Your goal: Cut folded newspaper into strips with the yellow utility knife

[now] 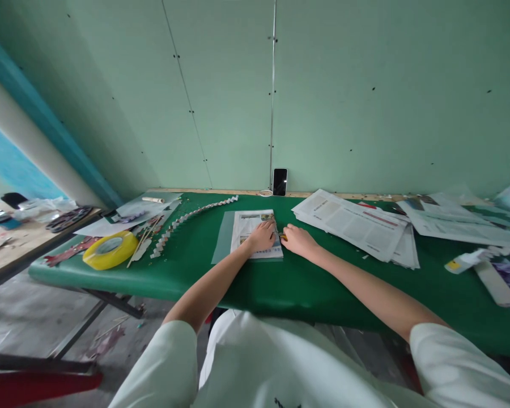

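Note:
A folded newspaper (pixel 243 229) lies on a translucent sheet (pixel 221 241) on the green tabletop. My left hand (pixel 263 236) rests on the newspaper's right half, palm down with its fingers laid over the paper. Just beyond the paper's right edge, my right hand (pixel 298 240) is closed around a small yellow-handled tool (pixel 284 236). The tool points left toward the paper edge and my left fingertips. Most of it is hidden in my fingers, so its exact kind does not show.
To the right lie newspaper sheets (pixel 352 222), more papers (pixel 446 218) and a glue bottle (pixel 465 260). On the left are a folded-paper chain (pixel 191 214), thin sticks (pixel 147 238) and a yellow tape roll (pixel 130 245). A phone (pixel 280 182) leans against the wall.

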The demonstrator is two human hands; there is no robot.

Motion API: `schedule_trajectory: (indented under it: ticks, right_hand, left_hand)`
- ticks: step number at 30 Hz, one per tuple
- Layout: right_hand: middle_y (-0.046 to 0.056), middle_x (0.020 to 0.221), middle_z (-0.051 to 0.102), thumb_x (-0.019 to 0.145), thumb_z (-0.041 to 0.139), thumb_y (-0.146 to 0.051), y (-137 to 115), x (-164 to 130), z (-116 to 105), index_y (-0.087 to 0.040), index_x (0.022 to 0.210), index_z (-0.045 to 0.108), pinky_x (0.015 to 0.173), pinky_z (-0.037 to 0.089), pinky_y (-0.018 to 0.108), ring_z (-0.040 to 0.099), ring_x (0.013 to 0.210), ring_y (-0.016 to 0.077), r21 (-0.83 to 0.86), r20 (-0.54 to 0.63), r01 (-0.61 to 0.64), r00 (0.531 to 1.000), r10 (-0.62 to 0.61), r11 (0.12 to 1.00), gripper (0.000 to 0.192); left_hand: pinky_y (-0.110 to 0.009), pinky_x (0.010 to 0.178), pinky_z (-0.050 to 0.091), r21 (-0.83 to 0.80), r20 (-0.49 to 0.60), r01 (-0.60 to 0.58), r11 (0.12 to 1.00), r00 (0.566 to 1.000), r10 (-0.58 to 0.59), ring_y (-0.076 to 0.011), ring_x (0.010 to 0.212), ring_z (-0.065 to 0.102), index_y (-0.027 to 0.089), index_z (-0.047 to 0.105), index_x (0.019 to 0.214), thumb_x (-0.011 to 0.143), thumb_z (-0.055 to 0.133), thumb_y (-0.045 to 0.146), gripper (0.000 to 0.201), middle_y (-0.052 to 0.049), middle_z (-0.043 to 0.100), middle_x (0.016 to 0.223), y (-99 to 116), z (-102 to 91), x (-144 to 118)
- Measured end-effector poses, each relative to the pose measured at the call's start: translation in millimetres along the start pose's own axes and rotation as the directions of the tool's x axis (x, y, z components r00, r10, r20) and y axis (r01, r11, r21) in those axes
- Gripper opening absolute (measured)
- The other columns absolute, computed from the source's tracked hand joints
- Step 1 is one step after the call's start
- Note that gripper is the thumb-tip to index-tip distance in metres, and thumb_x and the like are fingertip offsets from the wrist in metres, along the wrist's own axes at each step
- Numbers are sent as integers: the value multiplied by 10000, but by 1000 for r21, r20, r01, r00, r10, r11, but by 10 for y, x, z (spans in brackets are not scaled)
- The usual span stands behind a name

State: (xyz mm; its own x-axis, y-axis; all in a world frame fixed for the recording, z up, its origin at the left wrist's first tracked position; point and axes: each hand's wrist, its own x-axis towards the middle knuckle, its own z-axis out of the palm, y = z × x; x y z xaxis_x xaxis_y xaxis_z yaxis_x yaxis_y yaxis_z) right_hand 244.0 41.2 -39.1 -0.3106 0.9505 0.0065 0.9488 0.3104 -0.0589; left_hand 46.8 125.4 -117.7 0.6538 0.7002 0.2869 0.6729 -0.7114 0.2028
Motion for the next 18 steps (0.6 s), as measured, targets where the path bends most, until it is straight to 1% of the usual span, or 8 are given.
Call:
schedule_trajectory:
  ticks: [2, 6, 13, 18]
  right_hand:
    - [169, 1205, 675, 1131, 559, -340, 1, -2, -9, -156, 1116, 705, 716, 511, 306, 752, 959, 254, 9, 3, -2, 1000, 2, 1000, 236]
    - [174, 1229, 674, 1135, 551, -343, -2, 2, -22, -161, 1136, 704, 724, 519, 302, 751, 961, 252, 18, 15, -8, 1000, 8, 1000, 237]
    - [179, 1243, 680, 1131, 538, -344, -4, 8, 0, -156, 1141, 709, 724, 522, 310, 751, 964, 262, 7, 4, -14, 1000, 14, 1000, 254]
    - [178, 1249, 680, 1129, 548, -336, -24, 13, -8, -151, 1146, 705, 753, 528, 321, 757, 998, 272, -4, -13, -19, 1000, 19, 1000, 244]
  left_hand:
    - [-549, 1345, 343, -1, -3, 10, 1000, 1000, -10, -360, 1630, 414, 67, 458, 1634, 1045, 404, 287, 631, -246, 492, 1698, 4, 1, -1]
    - [-585, 1333, 359, -9, -7, 12, 1000, 1000, -12, -384, 1625, 416, 90, 458, 1638, 1055, 401, 294, 621, -241, 480, 1707, -1, 12, -4]
    - [-600, 1334, 354, -6, -11, 10, 1000, 1000, -10, -384, 1633, 406, 100, 461, 1636, 1060, 396, 300, 613, -238, 461, 1724, 3, 13, -2]
    - [-581, 1336, 355, -1, -2, 10, 1000, 1000, -10, -391, 1629, 409, 53, 492, 1609, 1070, 386, 301, 603, -266, 464, 1712, 14, -5, -5]
